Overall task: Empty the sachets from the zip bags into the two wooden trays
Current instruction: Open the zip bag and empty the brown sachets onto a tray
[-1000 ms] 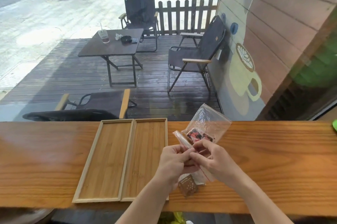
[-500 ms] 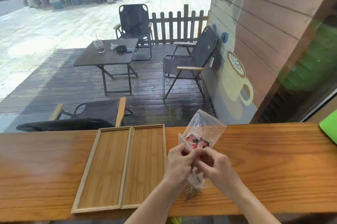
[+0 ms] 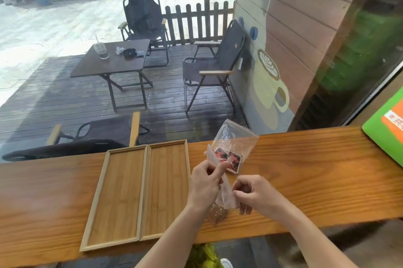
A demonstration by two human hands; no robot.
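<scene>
Along the near side of a window runs a long wooden counter point(image 3: 305, 171), its top smooth and glossy with bold orange-brown grain. On it, left of centre, lie two wooden trays side by side with their long edges touching: the left tray point(image 3: 117, 198) and the right tray point(image 3: 165, 189), both shallow rectangles of pale bamboo-like wood with thin raised rims, and both bare inside. At the counter's far right corner sits a flat bright green item point(image 3: 383, 132) with an orange label, cut off by the frame. Just right of the trays a clear, crinkly plastic zip bag point(image 3: 233, 141) is held up above the counter; red-and-black square sachets point(image 3: 229, 157) show through its lower part. The left hand point(image 3: 205, 185) pinches the bag's edge between thumb and fingers, close to the sachets. The right hand point(image 3: 250, 193) is curled tight on the limp film lower down. Beneath the hands a second small bag point(image 3: 217, 215), with brownish dotted contents, lies flat on the counter near its front edge, partly hidden by the left wrist.
</scene>
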